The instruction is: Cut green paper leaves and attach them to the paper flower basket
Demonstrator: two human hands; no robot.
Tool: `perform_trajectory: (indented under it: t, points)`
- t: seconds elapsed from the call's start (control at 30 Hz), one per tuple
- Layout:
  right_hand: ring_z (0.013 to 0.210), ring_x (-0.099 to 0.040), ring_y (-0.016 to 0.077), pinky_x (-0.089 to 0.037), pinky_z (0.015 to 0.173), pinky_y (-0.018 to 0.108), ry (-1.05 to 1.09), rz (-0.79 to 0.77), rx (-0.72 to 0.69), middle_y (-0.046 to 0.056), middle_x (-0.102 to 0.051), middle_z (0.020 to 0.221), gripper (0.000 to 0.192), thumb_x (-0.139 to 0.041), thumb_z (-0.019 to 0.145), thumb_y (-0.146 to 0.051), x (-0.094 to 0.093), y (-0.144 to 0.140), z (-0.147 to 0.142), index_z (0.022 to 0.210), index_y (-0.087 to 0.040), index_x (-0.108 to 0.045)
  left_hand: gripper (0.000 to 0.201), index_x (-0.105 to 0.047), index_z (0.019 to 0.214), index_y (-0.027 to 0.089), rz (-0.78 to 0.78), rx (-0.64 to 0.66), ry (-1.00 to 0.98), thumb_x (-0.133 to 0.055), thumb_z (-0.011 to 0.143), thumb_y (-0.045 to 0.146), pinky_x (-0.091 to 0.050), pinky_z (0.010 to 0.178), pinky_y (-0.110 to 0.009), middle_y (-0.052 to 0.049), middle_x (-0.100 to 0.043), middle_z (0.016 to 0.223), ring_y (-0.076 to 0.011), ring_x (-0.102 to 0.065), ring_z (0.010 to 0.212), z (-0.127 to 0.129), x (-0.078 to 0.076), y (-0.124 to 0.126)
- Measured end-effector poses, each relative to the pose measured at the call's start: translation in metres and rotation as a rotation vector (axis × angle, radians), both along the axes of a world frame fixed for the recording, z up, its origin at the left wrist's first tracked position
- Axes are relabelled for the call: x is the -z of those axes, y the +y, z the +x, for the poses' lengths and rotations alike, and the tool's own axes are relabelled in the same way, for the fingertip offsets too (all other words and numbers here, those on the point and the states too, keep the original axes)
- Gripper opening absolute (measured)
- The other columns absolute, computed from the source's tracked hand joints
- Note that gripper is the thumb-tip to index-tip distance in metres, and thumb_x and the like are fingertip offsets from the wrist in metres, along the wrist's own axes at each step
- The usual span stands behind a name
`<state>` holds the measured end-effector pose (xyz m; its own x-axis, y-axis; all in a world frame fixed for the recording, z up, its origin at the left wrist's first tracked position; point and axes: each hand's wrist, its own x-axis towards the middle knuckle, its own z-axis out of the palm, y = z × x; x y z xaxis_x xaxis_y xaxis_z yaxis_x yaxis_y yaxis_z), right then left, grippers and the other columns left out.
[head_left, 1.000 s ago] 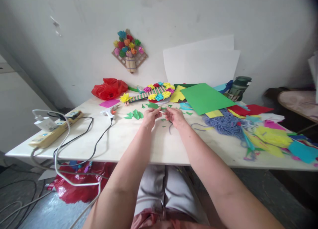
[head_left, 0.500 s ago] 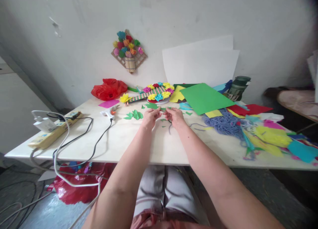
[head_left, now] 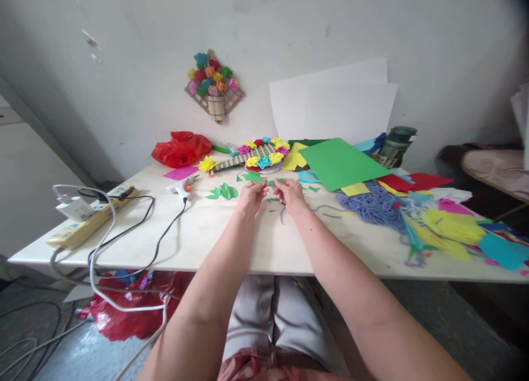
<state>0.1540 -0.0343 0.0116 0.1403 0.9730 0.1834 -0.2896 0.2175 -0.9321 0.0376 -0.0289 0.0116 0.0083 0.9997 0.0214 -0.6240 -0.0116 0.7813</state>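
Colour up on the wall [head_left: 136, 50], cables [head_left: 129, 308] down below!
Bright flowers [head_left: 210, 72] crowd that lattice hanging [head_left: 236, 96], white sheets [head_left: 330, 111] lean to its right, a red bag [head_left: 182, 150] slumps crumpled beneath, a dark green bottle [head_left: 399, 143] sits farther right, and over left, a white charger [head_left: 76, 208] rides the power strip [head_left: 68, 236]!

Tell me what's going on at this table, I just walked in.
A person is working with green paper over the table. The left hand and right hand are close together, fingertips pinching what looks like a small green piece. Cut green leaves lie in a pile to the left, with a glue gun beyond them. A flower-trimmed decoration lies behind the hands, and yarn sits to the right.
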Motion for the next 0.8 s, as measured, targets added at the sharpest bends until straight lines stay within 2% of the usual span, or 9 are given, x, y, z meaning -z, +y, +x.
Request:
perform_trajectory:
  t: [0.1,0.23,0.3,0.57,0.8]
  points:
    - [0.03,-0.036,0.0039,-0.022,0.029,0.017,-0.006,0.002,0.015,-0.004,-0.051,0.04,0.025,-0.068,0.061,-0.034,0.001,0.0,0.001,0.052,-0.016,-0.053,0.024,-0.054,0.06,0.013,0.064,0.011,0.016,-0.078,0.058,0.017,-0.046,0.054,-0.017,0.002,-0.058,0.056,-0.0063,-0.057,0.053,0.002,0.002,0.0]
    - [0.03,-0.035,0.0039,-0.021,0.029,0.018,-0.025,0.012,-0.01,-0.004,-0.05,0.04,0.025,-0.067,0.061,-0.035,0.001,0.0,0.001,0.052,-0.016,-0.054,0.027,-0.065,0.07,0.011,0.163,0.153,0.181,-0.08,0.058,0.03,-0.048,0.059,-0.022,-0.002,-0.062,0.062,-0.0095,-0.058,0.057,0.003,0.008,0.003]
    - [0.03,-0.036,0.0042,-0.022,0.029,0.018,-0.053,0.018,-0.02,-0.004,-0.051,0.04,0.025,-0.067,0.062,-0.036,0.002,0.0,0.001,0.054,-0.016,-0.055,0.028,-0.066,0.069,0.011,0.189,0.182,0.235,-0.079,0.059,0.034,-0.048,0.061,-0.025,-0.004,-0.063,0.064,-0.0111,-0.058,0.058,0.003,0.011,0.004]
    - [0.036,-0.041,0.006,-0.026,0.031,0.019,-0.137,0.055,-0.04,-0.001,-0.054,0.047,0.034,-0.065,0.065,-0.046,0.003,0.001,-0.001,0.054,-0.017,-0.053,0.024,-0.067,0.065,0.013,0.108,0.079,0.167,-0.08,0.056,0.03,-0.045,0.063,-0.025,-0.003,-0.062,0.064,-0.0109,-0.058,0.061,0.001,0.013,0.006]
    - [0.037,-0.04,0.0059,-0.027,0.033,0.019,-0.163,0.033,-0.022,-0.002,-0.055,0.048,0.028,-0.068,0.061,-0.041,0.003,0.0,0.0,0.053,-0.017,-0.054,0.026,-0.06,0.058,0.013,0.103,0.02,0.199,-0.081,0.054,0.028,-0.043,0.06,-0.024,-0.002,-0.059,0.06,-0.0103,-0.056,0.059,0.002,0.008,0.004]
